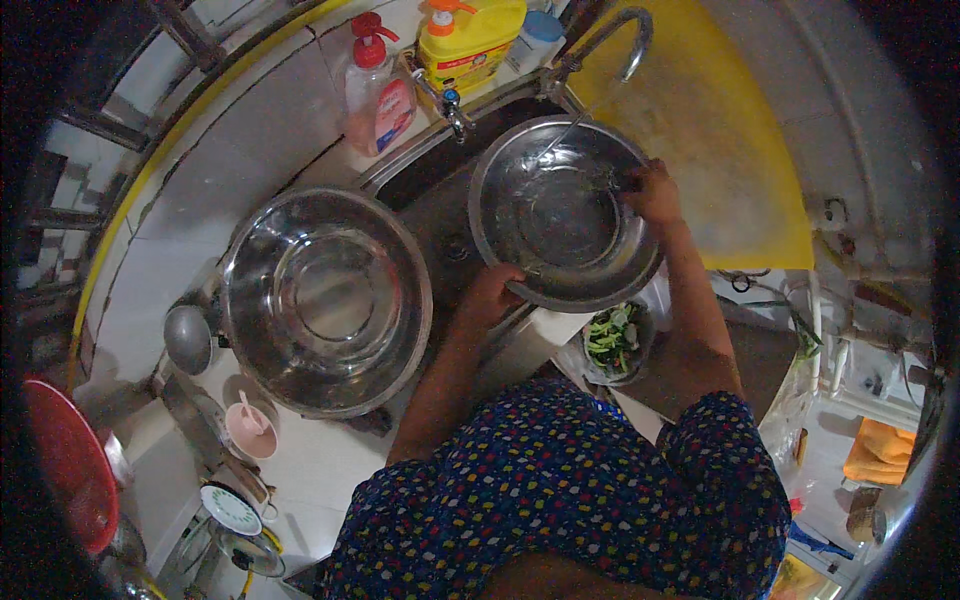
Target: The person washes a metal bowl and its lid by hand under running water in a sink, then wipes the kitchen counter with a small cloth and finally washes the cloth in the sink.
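Observation:
A round stainless steel basin (574,289) is tilted over the sink (454,217). My left hand (491,292) grips its near left rim. My right hand (654,193) holds the right rim, with fingers reaching over to the inside. A thin stream of water runs from the curved faucet (641,37) into this basin, where water glints. Left of it, a second, larger steel basin (326,375) stands over the sink's left part and the counter, touched by neither hand. Below my right forearm, a bowl of cut green vegetables (613,341) sits partly under the held basin's edge.
Behind the sink stand a pump bottle (379,105) with a red top, a yellow detergent container (469,52) and a small tap (452,109). A pink cup (251,431) and a ladle-like grey bowl (187,340) lie left. A yellow sheet (720,165) covers the right wall side.

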`<state>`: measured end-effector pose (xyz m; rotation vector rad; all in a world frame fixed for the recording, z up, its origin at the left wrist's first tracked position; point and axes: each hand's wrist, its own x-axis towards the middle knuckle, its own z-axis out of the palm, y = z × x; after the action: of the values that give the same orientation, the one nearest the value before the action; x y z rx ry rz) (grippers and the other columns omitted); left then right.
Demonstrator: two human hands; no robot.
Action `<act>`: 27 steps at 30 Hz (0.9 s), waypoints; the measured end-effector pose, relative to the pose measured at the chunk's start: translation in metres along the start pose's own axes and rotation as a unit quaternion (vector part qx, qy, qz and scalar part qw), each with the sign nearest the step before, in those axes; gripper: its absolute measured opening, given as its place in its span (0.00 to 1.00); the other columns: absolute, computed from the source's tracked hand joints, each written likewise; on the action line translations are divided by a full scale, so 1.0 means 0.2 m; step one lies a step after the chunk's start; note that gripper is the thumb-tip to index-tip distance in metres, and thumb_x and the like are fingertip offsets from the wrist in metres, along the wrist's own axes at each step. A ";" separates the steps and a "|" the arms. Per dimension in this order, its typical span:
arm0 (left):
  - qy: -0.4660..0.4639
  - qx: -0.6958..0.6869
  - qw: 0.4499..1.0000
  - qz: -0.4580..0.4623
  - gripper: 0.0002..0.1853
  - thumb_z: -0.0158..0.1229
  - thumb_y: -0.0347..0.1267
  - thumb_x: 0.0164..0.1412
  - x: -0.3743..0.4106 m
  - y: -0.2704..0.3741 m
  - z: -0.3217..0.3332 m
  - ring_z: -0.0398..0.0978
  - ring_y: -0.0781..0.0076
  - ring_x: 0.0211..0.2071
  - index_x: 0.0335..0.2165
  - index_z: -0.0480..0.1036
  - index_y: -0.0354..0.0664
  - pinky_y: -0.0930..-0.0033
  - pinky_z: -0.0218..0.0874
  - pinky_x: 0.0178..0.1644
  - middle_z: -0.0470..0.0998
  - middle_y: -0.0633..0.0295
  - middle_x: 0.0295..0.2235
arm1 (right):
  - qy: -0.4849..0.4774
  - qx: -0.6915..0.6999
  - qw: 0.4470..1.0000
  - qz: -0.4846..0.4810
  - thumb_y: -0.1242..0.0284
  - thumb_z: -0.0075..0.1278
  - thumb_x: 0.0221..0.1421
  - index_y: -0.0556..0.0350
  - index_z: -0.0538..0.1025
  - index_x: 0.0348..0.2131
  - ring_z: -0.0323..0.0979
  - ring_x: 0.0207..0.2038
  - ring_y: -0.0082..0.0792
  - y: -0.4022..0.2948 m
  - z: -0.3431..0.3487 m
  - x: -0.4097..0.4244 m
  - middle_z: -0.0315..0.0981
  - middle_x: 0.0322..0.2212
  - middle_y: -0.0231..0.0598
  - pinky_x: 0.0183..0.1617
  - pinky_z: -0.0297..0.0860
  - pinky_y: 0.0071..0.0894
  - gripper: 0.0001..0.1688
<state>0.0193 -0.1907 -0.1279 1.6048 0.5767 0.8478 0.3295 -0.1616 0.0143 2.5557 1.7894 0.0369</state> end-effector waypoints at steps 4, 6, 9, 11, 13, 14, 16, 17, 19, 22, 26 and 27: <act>0.052 -0.124 0.985 -0.108 0.12 0.57 0.28 0.47 0.09 -0.19 0.03 0.72 0.64 0.34 0.34 0.68 0.40 0.66 0.64 0.35 0.72 0.61 0.32 | -0.060 0.136 0.989 -0.008 0.72 0.58 0.28 0.53 0.76 0.33 0.71 0.35 0.45 0.19 -0.02 -0.01 0.71 0.31 0.44 0.43 0.67 0.35 0.23; 0.122 -0.241 0.935 -0.231 0.14 0.57 0.28 0.47 0.16 -0.31 0.05 0.71 0.63 0.35 0.35 0.67 0.40 0.65 0.64 0.36 0.71 0.61 0.33 | 0.055 0.206 0.977 -0.018 0.73 0.58 0.30 0.55 0.75 0.34 0.71 0.34 0.47 0.16 0.02 -0.06 0.71 0.30 0.47 0.41 0.67 0.39 0.23; 0.197 -0.339 0.867 -0.308 0.16 0.57 0.27 0.47 0.24 -0.42 0.06 0.70 0.63 0.36 0.38 0.65 0.40 0.64 0.64 0.38 0.70 0.60 0.35 | 0.096 0.213 0.972 -0.012 0.75 0.58 0.30 0.57 0.73 0.35 0.70 0.37 0.49 0.07 0.01 -0.16 0.70 0.35 0.50 0.42 0.67 0.42 0.24; 0.228 -0.369 0.839 -0.330 0.18 0.57 0.27 0.48 0.26 -0.48 0.05 0.70 0.62 0.37 0.40 0.64 0.40 0.64 0.63 0.39 0.70 0.60 0.36 | 0.110 0.188 0.976 -0.024 0.77 0.59 0.29 0.57 0.73 0.37 0.68 0.41 0.51 0.06 0.04 -0.23 0.68 0.39 0.52 0.44 0.66 0.42 0.27; 0.247 -0.390 0.819 -0.340 0.19 0.56 0.27 0.48 0.27 -0.52 0.06 0.69 0.62 0.38 0.41 0.63 0.40 0.63 0.63 0.39 0.69 0.59 0.38 | 0.156 0.156 0.974 -0.052 0.77 0.59 0.28 0.56 0.72 0.39 0.66 0.44 0.54 0.09 0.13 -0.33 0.65 0.43 0.53 0.46 0.65 0.43 0.30; 0.256 -0.398 0.811 -0.344 0.20 0.56 0.27 0.48 0.27 -0.54 0.06 0.69 0.61 0.39 0.42 0.63 0.40 0.63 0.63 0.40 0.69 0.59 0.38 | 0.141 0.165 0.976 -0.035 0.77 0.59 0.28 0.55 0.72 0.40 0.65 0.44 0.55 0.09 0.14 -0.36 0.64 0.44 0.54 0.46 0.65 0.44 0.31; 0.269 -0.414 0.797 -0.347 0.22 0.56 0.27 0.49 0.26 -0.57 0.05 0.68 0.61 0.40 0.44 0.62 0.40 0.62 0.63 0.41 0.68 0.58 0.39 | 0.109 0.182 0.977 0.000 0.77 0.58 0.28 0.53 0.71 0.42 0.64 0.45 0.57 0.05 0.14 -0.42 0.63 0.45 0.56 0.46 0.65 0.45 0.33; 0.278 -0.425 0.789 -0.346 0.23 0.56 0.27 0.49 0.26 -0.58 0.05 0.68 0.61 0.40 0.44 0.61 0.40 0.62 0.63 0.41 0.68 0.58 0.40 | 0.117 0.166 0.979 -0.013 0.78 0.57 0.29 0.54 0.72 0.40 0.65 0.42 0.53 0.03 0.13 -0.40 0.65 0.41 0.53 0.44 0.65 0.41 0.30; 0.282 -0.450 0.776 -0.340 0.24 0.56 0.27 0.49 0.28 -0.57 0.04 0.68 0.60 0.41 0.46 0.60 0.40 0.61 0.63 0.42 0.67 0.58 0.41 | 0.135 0.132 0.981 -0.034 0.81 0.55 0.31 0.56 0.73 0.35 0.69 0.36 0.46 0.02 0.09 -0.36 0.69 0.32 0.47 0.40 0.66 0.35 0.23; 0.276 -0.488 0.766 -0.315 0.27 0.56 0.26 0.50 0.33 -0.53 0.00 0.67 0.60 0.43 0.49 0.59 0.40 0.60 0.62 0.43 0.67 0.57 0.43 | 0.010 0.266 0.964 0.005 0.79 0.55 0.29 0.51 0.75 0.38 0.68 0.40 0.51 0.09 0.12 -0.23 0.69 0.37 0.54 0.43 0.65 0.44 0.27; 0.247 -0.318 0.895 -0.193 0.27 0.56 0.26 0.50 0.30 -0.34 -0.01 0.66 0.59 0.44 0.50 0.58 0.41 0.56 0.62 0.46 0.66 0.57 0.45 | 0.091 0.266 0.959 0.028 0.81 0.53 0.29 0.54 0.75 0.35 0.70 0.35 0.49 0.01 0.08 -0.25 0.71 0.29 0.50 0.39 0.66 0.41 0.24; 0.243 -0.299 0.908 -0.166 0.25 0.56 0.27 0.51 0.26 -0.30 0.00 0.66 0.59 0.44 0.49 0.60 0.41 0.56 0.62 0.46 0.67 0.56 0.44 | 0.111 0.247 0.962 0.026 0.82 0.52 0.29 0.55 0.75 0.35 0.70 0.34 0.49 -0.03 0.07 -0.27 0.70 0.29 0.50 0.38 0.67 0.40 0.24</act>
<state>0.0565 -0.1380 -0.1757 0.7054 0.8148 1.0423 0.3069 -0.2100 0.0000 3.0450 2.0231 -0.1482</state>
